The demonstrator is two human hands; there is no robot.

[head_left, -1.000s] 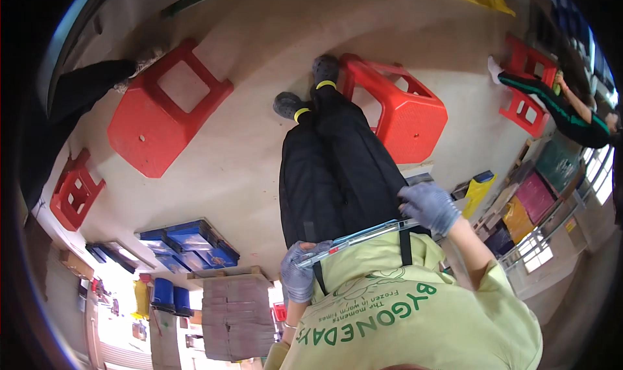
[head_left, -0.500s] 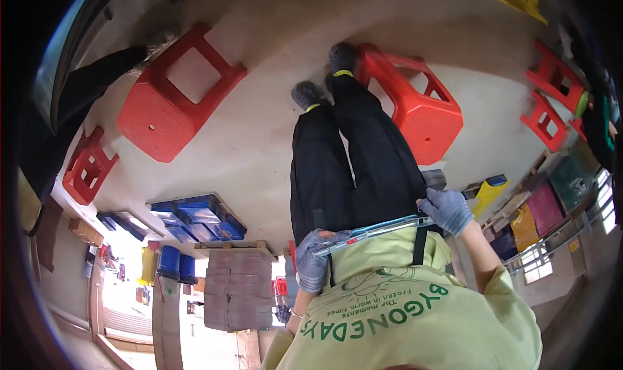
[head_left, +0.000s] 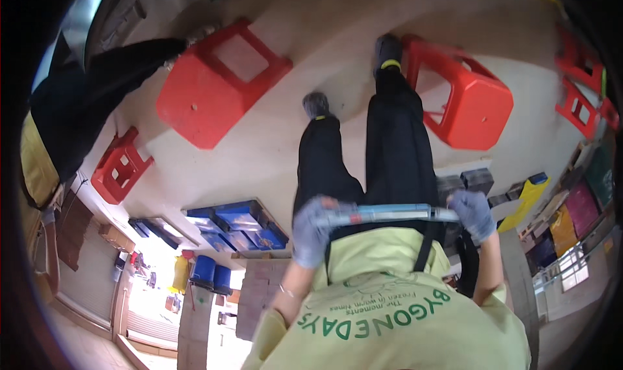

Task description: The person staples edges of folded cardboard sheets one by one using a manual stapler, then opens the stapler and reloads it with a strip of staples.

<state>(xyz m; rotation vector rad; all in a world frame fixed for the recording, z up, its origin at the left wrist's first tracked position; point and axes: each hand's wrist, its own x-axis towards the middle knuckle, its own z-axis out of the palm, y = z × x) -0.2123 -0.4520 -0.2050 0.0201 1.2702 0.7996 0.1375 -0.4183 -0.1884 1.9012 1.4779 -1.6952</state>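
Right now I hold a long thin bar level across my lap at the centre of the frame, its long axis running left to right just above the hem of my yellow shirt. My left hand, gloved, is clenched around the bar's left end, and my right hand, also gloved, is wrapped around its right end, so each end sits inside a fist and neither hand is nearer than the other. Beyond the bar my black trousers stretch toward the top of the frame, a red stool just beside my right foot and another stool well apart at upper left
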